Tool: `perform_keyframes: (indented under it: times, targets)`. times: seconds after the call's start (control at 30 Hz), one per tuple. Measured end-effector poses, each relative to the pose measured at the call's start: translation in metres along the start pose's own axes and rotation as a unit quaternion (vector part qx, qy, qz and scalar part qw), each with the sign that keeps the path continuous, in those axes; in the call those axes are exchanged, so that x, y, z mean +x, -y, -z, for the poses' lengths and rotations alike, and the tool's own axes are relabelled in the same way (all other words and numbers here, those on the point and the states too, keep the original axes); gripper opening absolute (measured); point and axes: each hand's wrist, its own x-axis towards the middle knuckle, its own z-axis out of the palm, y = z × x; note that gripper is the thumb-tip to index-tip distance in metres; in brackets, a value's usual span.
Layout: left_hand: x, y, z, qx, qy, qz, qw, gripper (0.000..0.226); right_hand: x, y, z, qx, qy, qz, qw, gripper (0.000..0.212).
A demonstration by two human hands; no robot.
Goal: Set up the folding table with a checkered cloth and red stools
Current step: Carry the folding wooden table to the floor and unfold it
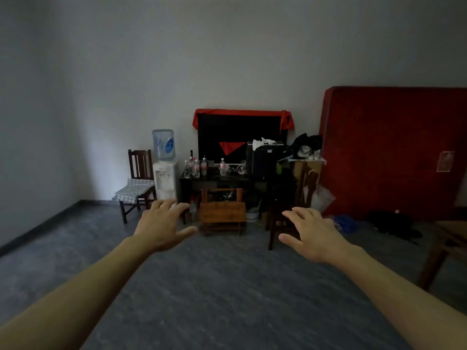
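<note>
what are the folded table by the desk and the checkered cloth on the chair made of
Folding table: looks like wood, warm brown with a slatted, matte surface. Checkered cloth: seems a soft woven fabric, pale with a grid pattern, draping limply over the chair seat.

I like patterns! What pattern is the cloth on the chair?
Blue-grey checks on the cloth, head view.

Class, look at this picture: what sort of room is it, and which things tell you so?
Probably a sparsely furnished spare or storage room in a home: a water dispenser beside a cluttered dark table of water bottles, and a red mattress propped upright against the wall.
</note>
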Motion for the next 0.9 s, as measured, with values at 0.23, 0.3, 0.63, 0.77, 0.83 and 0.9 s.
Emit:
perform_keyframes:
  times: [0.23,0.3,0.63,0.77,0.83,0.9]
  targets:
    - [0.013,0.015,-0.040,0.020,0.029,0.022,0.999,0.083,0.051,0.003,-0.038,-0.011,0.027,0.015,0.999,0.073]
    - [0.029,0.026,-0.049,0.014,0.026,0.024,0.999,0.083,0.072,0.008,-0.047,-0.012,0.030,0.019,0.999,0.072]
    - [0.140,0.119,-0.115,-0.033,0.040,0.017,0.999,0.081,0.216,0.036,-0.064,0.030,-0.007,-0.025,0.999,0.068]
    - [0.183,0.167,-0.132,-0.061,0.032,0.049,0.996,0.087,0.274,0.054,-0.076,0.037,-0.015,-0.037,0.999,0.065]
    - [0.202,0.180,-0.142,-0.080,0.034,0.057,0.995,0.088,0.300,0.062,-0.085,0.054,-0.021,-0.042,0.997,0.063]
    - [0.221,0.188,-0.155,-0.082,0.037,0.056,0.994,0.087,0.324,0.068,-0.097,0.060,-0.016,-0.036,0.997,0.063]
